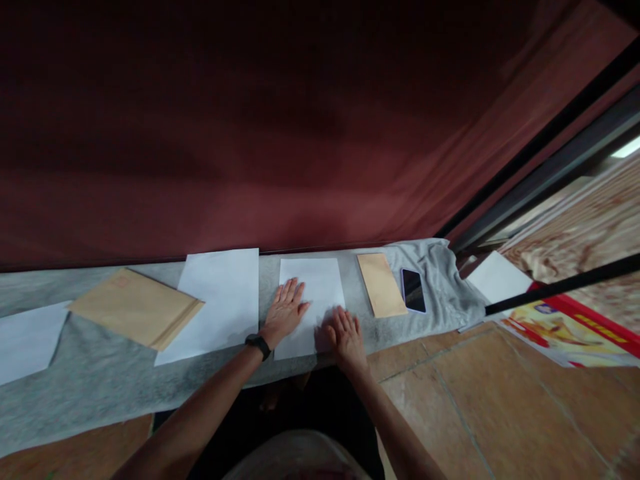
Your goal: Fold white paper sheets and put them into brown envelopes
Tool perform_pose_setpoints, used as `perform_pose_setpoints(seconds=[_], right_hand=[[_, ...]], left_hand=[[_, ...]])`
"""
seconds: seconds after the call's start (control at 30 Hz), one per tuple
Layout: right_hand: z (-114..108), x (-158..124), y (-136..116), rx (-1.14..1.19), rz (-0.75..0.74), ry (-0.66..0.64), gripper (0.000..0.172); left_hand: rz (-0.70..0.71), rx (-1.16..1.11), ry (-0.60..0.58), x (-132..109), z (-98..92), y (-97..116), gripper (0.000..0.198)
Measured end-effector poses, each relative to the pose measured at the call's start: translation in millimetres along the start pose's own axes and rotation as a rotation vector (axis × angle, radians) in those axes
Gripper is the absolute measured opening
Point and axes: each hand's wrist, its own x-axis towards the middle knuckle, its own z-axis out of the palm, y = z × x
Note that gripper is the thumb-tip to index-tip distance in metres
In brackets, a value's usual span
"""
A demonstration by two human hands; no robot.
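Note:
A white sheet of paper (314,287) lies on the grey cloth in front of me. My left hand (286,311) rests flat near its left edge, fingers stretched out toward the far side. Over the lower right edge, my right hand (347,337) lies with its fingers extended and slightly apart. Neither hand grips anything. To the left are larger white sheets (225,293), partly covered by brown envelopes (135,307). A smaller tan envelope (381,285) sits to the right of the paper.
A phone (413,291) lies right of the tan envelope on the grey cloth (105,393). Another white sheet (30,340) is at far left. A dark red curtain (280,167) hangs behind. At right are a black pole (565,288) and a colourful box (565,327) above the tiled floor.

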Motion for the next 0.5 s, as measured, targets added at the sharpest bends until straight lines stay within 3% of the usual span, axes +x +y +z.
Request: perform_pose_setpoints(seconds=[0.27, 0.5], right_hand=[[11.1, 99.0, -6.8, 0.072, -0.072, -0.071, 0.051], [37.4, 110.5, -1.2, 0.0, -0.07, -0.003, 0.05]], left_hand=[[0.027, 0.055, -0.008, 0.6, -2.5, 2.3, 0.061], [0.099, 0.034, -0.018, 4.7, -2.7, 1.5, 0.057]])
